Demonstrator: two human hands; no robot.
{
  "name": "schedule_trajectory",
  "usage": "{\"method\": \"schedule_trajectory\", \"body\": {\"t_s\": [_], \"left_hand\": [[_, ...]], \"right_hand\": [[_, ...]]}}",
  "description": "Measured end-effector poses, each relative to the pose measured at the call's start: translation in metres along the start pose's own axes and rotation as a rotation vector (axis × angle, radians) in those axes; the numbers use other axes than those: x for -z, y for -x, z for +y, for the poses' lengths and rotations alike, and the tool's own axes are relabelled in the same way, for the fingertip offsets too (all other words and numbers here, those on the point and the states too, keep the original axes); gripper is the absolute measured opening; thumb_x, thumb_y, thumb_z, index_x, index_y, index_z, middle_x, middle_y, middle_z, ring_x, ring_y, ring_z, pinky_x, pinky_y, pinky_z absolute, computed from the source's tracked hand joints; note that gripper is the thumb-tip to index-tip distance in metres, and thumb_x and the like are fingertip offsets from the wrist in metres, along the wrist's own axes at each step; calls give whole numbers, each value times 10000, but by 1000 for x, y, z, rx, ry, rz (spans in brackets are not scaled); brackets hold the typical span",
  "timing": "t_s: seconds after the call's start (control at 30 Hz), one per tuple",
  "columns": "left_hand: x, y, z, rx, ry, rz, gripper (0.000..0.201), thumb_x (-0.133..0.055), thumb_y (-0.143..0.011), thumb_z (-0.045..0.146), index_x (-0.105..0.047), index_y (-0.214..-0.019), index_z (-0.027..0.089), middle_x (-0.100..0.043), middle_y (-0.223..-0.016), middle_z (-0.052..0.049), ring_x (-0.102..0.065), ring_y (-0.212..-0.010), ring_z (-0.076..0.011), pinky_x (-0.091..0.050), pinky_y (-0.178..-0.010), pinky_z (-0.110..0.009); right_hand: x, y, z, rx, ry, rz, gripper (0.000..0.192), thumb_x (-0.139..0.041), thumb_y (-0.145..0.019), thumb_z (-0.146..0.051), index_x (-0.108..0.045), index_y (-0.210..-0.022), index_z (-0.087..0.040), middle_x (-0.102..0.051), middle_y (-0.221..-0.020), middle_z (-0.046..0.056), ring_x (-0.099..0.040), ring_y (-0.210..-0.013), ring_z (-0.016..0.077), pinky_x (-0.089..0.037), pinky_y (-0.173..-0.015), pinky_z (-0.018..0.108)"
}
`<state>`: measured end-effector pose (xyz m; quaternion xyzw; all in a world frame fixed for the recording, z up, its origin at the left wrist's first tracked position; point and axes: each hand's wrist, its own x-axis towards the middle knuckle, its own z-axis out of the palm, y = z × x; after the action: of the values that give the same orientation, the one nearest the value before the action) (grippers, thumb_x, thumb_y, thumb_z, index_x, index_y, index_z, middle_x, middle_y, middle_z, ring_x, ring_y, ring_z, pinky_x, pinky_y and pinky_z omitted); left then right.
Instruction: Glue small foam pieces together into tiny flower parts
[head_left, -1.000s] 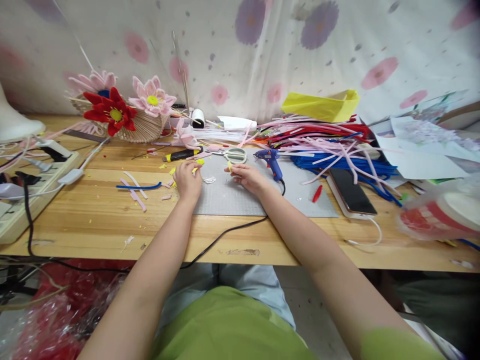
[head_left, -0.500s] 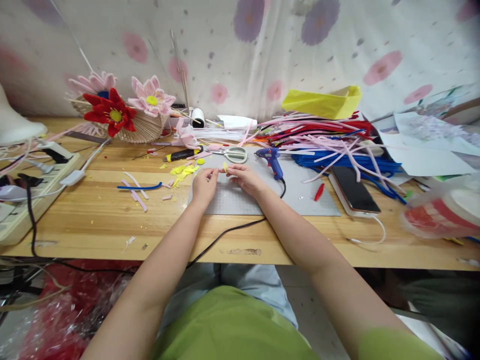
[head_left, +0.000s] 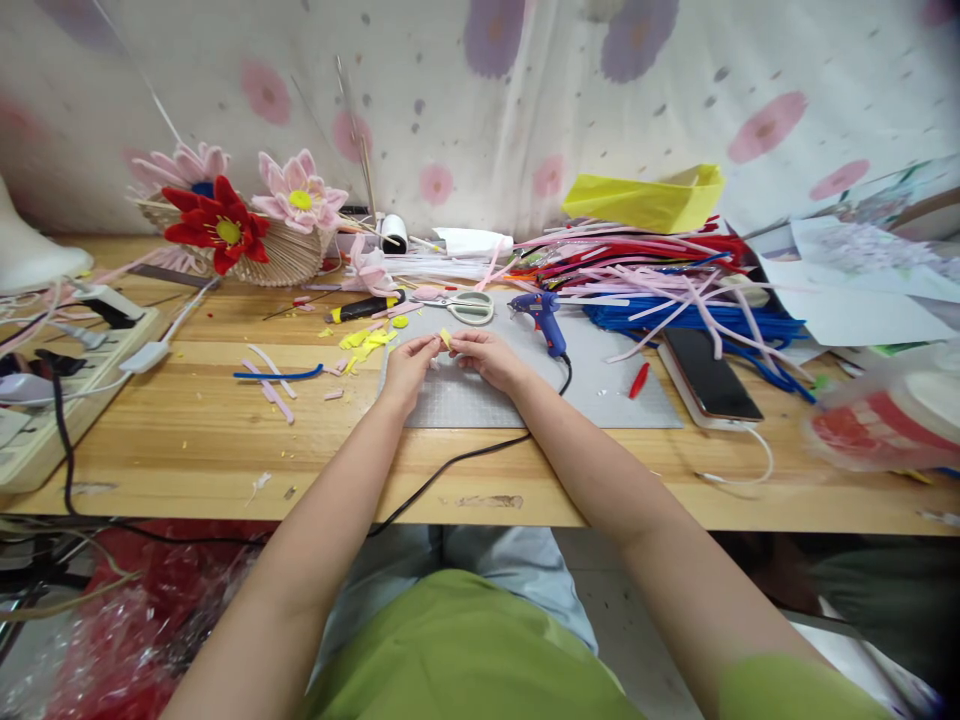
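I've left hand (head_left: pixel 407 370) and right hand (head_left: pixel 489 358) fingers pinching yellow scrap (head_left: pixel 446 338), probably steadying it; scissors (head_left: pixel 457 302) just beyond fingers.

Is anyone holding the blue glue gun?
No, the glue gun lies on the gray mat; the left hand and right hand are at a small yellow piece.

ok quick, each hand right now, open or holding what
Left hand: pinched closed beside the small yellow piece; can't tell if gripping it.
Right hand: closed, holding the small yellow piece.
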<state>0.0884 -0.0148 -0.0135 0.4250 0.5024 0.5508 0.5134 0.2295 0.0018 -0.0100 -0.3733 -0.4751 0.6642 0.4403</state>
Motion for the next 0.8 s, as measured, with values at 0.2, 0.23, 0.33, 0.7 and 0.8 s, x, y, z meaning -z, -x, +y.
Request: {"method": "schedule_trajectory", "body": {"t_s": [0.2, 0.23, 0.33, 0.7, 0.8], "left_hand": [[5, -2, 0, -83, -96, -38, 311, -691, -636, 424, -702, -781, 149, -706, -844, -62, -601, -743, -140, -431, -633, -241], [7, -3, 0, -106, -138, -44, 303, -686, -644, 421, -703, -776, 148, -705, -831, -61, -600, -731, -139, -434, -641, -245], [9, -4, -2, -162, -323, -44, 265, -664, -673, 386, -709, -761, 141, -698, -758, -54, -585, -660, -135, -428, -629, -253], [12, -1, -2, -212, -691, -95, 216, -622, -721, 359, -710, -767, 167, -707, -782, -43, -555, -616, -131, -419, -630, -264], [14, -3, -2, -251, -748, -151, 230, -598, -743, 375, -703, -787, 176, -701, -794, -38, -527, -602, -124, -401, -610, -265]], "right_hand": [[13, 0, -3, 69, 208, 81, 218, -665, -645, -393, -609, -708, -192, -683, -854, 20, -523, -693, 101, -380, -545, 206], [16, 0, -4, 91, 240, 113, 216, -646, -662, -399, -590, -701, -194, -687, -867, 21, -526, -700, 104, -377, -542, 206], [21, 1, -4, 146, 340, 179, 226, -587, -706, -419, -548, -687, -197, -679, -835, 19, -513, -668, 102, -368, -536, 211], [11, 2, 4, 354, 762, 113, 175, -495, -731, -336, -550, -688, -176, -580, -699, -7, -490, -668, 112, -368, -618, 242], [12, 2, 4, 337, 769, 97, 168, -486, -729, -332, -535, -690, -176, -571, -703, -8, -478, -672, 112, -367, -633, 242]]}}
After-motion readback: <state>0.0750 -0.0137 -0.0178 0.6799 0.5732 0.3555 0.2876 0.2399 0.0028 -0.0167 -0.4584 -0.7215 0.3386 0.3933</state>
